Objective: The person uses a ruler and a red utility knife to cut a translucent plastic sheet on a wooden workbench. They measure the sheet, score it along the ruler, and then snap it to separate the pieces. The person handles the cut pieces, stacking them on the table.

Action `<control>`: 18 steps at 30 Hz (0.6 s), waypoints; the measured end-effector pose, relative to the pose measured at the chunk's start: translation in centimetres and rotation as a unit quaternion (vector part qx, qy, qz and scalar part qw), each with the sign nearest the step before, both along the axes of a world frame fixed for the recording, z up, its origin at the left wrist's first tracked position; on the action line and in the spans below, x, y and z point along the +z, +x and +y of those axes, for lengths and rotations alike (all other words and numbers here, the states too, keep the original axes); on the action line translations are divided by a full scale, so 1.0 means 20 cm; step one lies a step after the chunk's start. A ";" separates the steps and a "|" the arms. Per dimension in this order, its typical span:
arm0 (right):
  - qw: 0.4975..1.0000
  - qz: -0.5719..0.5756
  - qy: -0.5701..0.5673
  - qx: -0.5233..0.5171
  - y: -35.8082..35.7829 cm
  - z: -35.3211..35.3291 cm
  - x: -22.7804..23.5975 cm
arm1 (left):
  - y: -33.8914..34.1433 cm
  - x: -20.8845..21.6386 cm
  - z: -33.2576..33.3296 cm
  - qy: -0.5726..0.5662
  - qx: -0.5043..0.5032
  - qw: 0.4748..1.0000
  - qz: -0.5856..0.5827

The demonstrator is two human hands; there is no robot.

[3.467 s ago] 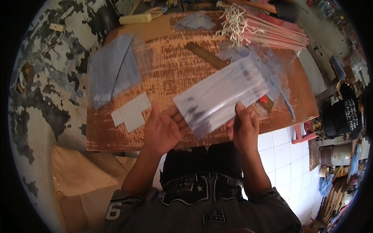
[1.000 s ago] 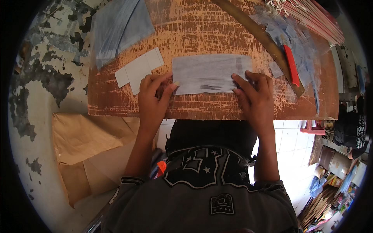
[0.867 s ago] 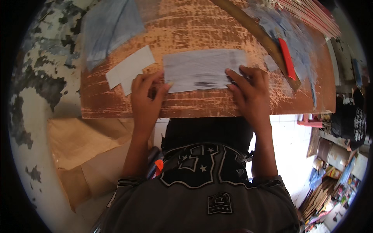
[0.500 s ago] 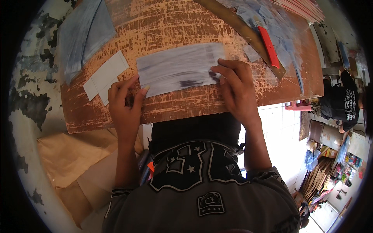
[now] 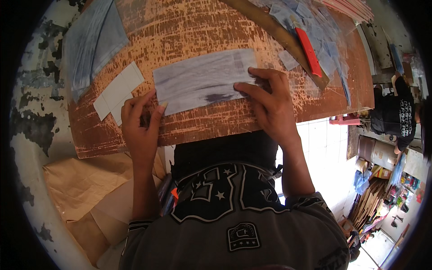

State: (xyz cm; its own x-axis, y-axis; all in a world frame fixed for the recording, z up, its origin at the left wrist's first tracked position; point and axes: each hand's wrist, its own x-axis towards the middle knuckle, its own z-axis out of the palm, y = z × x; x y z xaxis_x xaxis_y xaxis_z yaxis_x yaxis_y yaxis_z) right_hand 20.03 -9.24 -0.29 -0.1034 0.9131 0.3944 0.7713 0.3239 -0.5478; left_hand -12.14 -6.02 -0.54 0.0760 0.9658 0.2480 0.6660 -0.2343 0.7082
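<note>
A pale grey-blue rectangular sheet (image 5: 198, 81) with streaks and a dark smudge near its lower edge lies flat on the worn wooden table (image 5: 180, 27). My left hand (image 5: 138, 120) is at its left end, the thumb on the lower left corner and the fingers bent at the edge, apart from the thumb. Over the right end, my right hand (image 5: 272, 96) rests with two fingertips spread on the sheet; its thumb is mostly hidden. Beside my left hand is a white card piece (image 5: 119, 87) with lines across it, partly covered by that hand.
Folded bluish sheets (image 5: 92, 45) lie at the far left. A long brown strip (image 5: 279, 36) runs diagonally at the right, with a red cutter knife (image 5: 308, 51) on it. Blue scraps (image 5: 330, 49) and pinkish strips (image 5: 348, 9) lie beyond. Another person (image 5: 391, 112) is at the far right.
One finger of my right hand has stretched farther left across the sheet, toward the dark smudge. The table and everything on it appear shifted slightly left in view. My left hand keeps its place at the corner.
</note>
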 end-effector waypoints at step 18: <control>1.000 0.010 -0.009 -0.014 -0.02 0.00 0.01 | -0.01 -0.01 0.00 0.021 -0.012 1.000 -0.007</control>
State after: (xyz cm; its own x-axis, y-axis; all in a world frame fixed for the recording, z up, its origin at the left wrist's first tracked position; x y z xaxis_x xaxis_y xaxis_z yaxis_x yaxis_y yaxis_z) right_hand 19.54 -9.21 -0.01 -0.0697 0.9224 0.3800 0.7682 0.2927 -0.5694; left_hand -12.25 -5.98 -0.70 0.0945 0.9525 0.2895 0.6496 -0.2793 0.7071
